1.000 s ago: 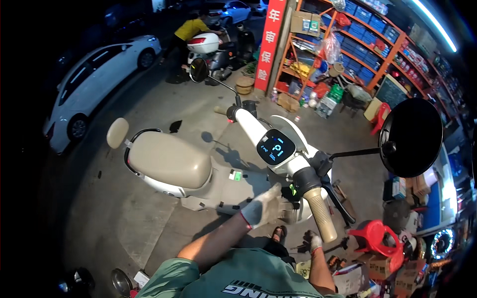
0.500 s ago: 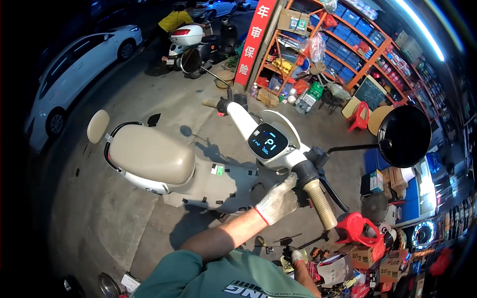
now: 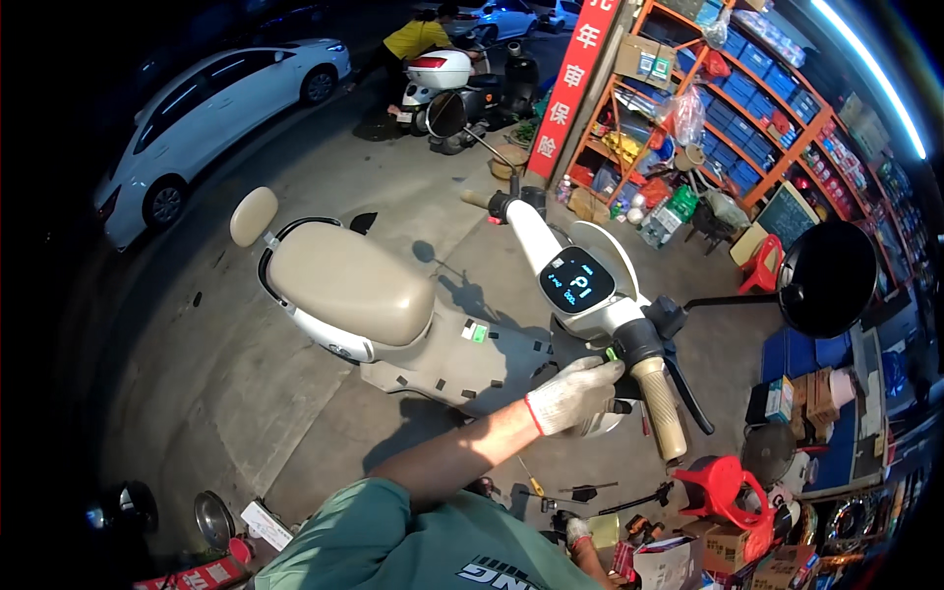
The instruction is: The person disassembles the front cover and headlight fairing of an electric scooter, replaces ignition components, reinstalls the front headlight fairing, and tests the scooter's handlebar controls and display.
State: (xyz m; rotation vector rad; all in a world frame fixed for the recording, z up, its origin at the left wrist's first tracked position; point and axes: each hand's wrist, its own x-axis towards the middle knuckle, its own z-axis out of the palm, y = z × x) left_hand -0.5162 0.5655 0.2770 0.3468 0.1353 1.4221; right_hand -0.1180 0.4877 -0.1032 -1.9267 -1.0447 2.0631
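A white scooter with a beige seat (image 3: 351, 283) stands before me, its round display (image 3: 577, 280) lit. My left hand (image 3: 575, 395), in a white knit glove with a red cuff, is at the switch housing (image 3: 641, 339) beside the beige right grip (image 3: 657, 408). Its fingers are pressed together there, next to a small green spot; the far fingertips are partly hidden. Low in the picture is my right hand (image 3: 578, 536), also gloved, closed near a dark object that is too small to name. The black brake lever (image 3: 690, 395) runs alongside the grip.
A black round mirror (image 3: 828, 279) juts out at right. Red plastic stools (image 3: 723, 492), cardboard boxes (image 3: 723, 543) and loose tools (image 3: 536, 485) lie lower right. Orange shelving (image 3: 808, 133) holds blue bins. At the back, a person in yellow (image 3: 417, 39) bends by another scooter (image 3: 440, 74).
The whole view has shifted, so the scooter sits farther right. My left hand's fingers have moved up against the switch housing, where a green spot now shows. My right hand is a little lower.
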